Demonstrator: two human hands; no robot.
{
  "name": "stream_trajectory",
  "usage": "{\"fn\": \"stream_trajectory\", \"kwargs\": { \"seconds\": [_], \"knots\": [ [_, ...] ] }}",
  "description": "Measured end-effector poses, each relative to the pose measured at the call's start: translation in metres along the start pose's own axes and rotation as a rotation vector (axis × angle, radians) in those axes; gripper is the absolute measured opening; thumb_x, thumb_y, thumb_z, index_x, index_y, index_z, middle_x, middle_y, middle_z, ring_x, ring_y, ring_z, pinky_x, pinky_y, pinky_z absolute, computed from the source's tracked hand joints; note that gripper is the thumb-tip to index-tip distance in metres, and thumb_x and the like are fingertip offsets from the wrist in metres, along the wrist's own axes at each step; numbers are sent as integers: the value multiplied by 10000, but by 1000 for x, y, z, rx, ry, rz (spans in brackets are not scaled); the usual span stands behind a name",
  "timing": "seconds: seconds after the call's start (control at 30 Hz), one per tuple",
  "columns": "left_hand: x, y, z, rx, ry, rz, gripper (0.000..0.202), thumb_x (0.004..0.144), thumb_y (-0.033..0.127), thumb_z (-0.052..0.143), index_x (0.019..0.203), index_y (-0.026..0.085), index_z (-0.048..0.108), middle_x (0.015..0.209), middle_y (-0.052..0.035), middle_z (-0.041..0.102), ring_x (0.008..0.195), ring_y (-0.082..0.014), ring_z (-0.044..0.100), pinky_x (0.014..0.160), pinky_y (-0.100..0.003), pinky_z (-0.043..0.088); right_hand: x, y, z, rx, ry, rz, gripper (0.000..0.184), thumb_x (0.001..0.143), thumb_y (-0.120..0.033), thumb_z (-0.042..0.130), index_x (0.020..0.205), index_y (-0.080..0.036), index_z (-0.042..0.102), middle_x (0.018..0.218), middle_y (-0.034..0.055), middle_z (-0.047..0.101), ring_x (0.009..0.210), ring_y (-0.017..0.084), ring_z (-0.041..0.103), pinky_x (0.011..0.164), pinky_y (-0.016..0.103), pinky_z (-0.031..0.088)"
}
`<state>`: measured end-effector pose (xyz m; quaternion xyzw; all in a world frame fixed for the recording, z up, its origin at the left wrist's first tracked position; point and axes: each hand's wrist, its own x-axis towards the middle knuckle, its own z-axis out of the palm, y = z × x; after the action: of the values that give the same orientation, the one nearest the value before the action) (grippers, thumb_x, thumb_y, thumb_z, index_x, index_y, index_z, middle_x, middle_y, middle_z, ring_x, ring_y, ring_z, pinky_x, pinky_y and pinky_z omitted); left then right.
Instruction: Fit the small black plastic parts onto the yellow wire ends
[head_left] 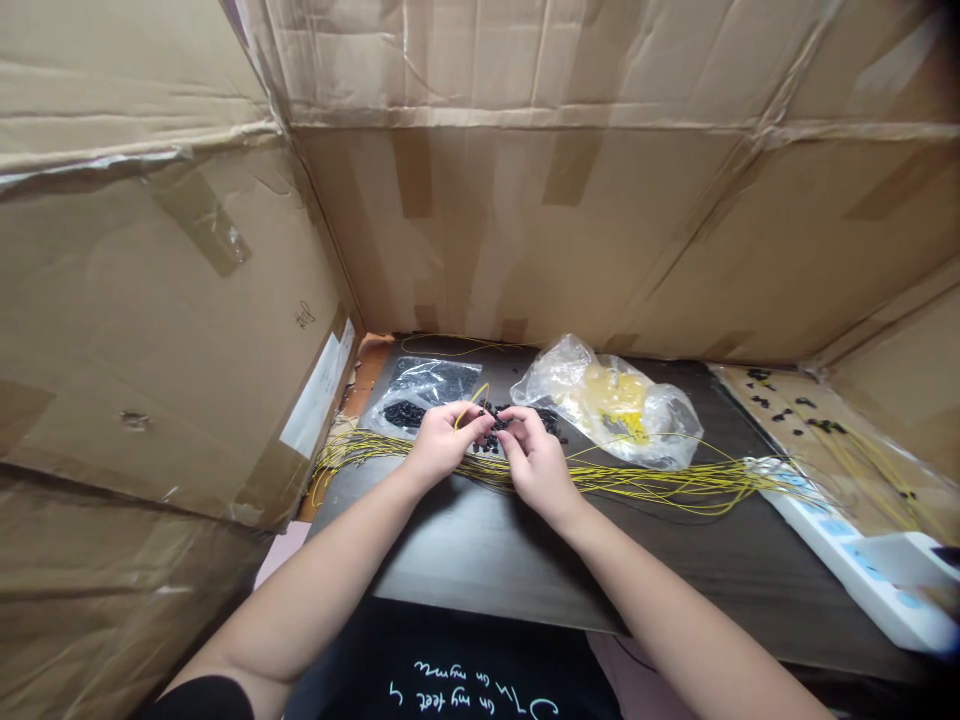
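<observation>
My left hand [444, 440] is closed, thumb against fingertips, on a thin yellow wire [484, 391] that loops up above the fingers. My right hand [536, 462] sits just beside it, thumb and fingers curled in a pinch; whatever is between those fingertips is too small to make out. Small black parts [491, 440] lie in a loose pile under and between both hands. A long bundle of yellow wires [660, 487] stretches across the table beneath my wrists.
On the dark table [465, 550], a clear bag of black parts [405, 412] lies left and a clear bag with yellow pieces [626, 405] right. A white power strip [832, 525] borders the right edge. Cardboard walls [517, 230] enclose the table; several black pieces [784, 412] lie on cardboard.
</observation>
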<state>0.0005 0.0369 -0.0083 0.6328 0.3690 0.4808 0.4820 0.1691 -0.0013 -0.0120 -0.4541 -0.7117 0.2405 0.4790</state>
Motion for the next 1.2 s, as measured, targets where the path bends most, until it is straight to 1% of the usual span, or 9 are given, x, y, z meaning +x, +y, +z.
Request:
{"fn": "stream_trajectory", "kwargs": {
  "seconds": [0.1,0.17,0.27,0.43,0.7,0.8,0.93,1.07,1.2],
  "knots": [
    [2,0,0,-31,40,-17,403,804,546,739,756,149,691,640,-14,656,586,-125,587,601,-252,492,0,-4,-4,-91,-38,-38,171,1002,-286,483,1134,-217,567,703,-3,608,597,154,556,595,275,412],
    [2,1,0,-43,72,-19,415,791,560,746,749,151,690,647,-18,666,582,-124,588,601,-256,500,0,-5,-6,-165,-64,-67,130,997,-284,499,1017,-214,606,737,18,642,631,159,582,621,277,419],
    [3,0,-1,-32,92,-26,417,777,563,758,737,154,689,652,-20,674,579,-121,585,593,-254,494,0,-6,-7,-205,-87,-76,174,994,-289,511,883,-213,621,747,19,658,632,151,582,625,271,414],
    [4,-4,-1,-28,45,-45,414,766,555,772,725,153,683,637,-10,663,574,-115,582,582,-244,478,-1,-3,-3,-145,-30,-30,220,1000,-332,505,859,-212,623,675,1,614,566,135,529,565,260,384],
    [5,-6,-1,-104,55,-72,447,752,583,777,757,145,689,661,-20,671,567,-108,577,586,-245,487,0,-5,-5,-179,-141,-71,183,988,-286,511,896,-210,650,691,6,632,561,133,523,590,266,383],
    [5,-5,-2,-130,24,-73,453,748,586,783,758,142,692,646,-17,661,560,-108,570,589,-249,488,3,-9,-10,-86,-168,-31,226,986,-326,523,870,-209,678,704,12,657,592,142,552,605,271,411],
    [5,-4,-4,-172,-26,-66,444,737,573,802,757,141,704,634,-12,652,543,-104,560,589,-254,492,6,-12,-14,155,-198,55,270,969,-372,557,823,-195,699,791,33,714,733,169,647,697,285,500],
    [5,0,-7,-181,-50,-68,472,689,591,832,752,138,715,611,-10,638,525,-103,551,563,-247,482,5,-9,-16,320,-200,134,303,951,-438,589,846,-186,720,802,44,721,754,171,666,724,296,540],
    [5,4,-8,-170,-81,-76,468,675,578,847,743,132,723,615,-10,645,535,-102,562,570,-236,478,6,-7,-19,402,-171,178,349,930,-497,618,839,-179,729,810,52,725,742,169,669,727,301,557]
  ]
}}
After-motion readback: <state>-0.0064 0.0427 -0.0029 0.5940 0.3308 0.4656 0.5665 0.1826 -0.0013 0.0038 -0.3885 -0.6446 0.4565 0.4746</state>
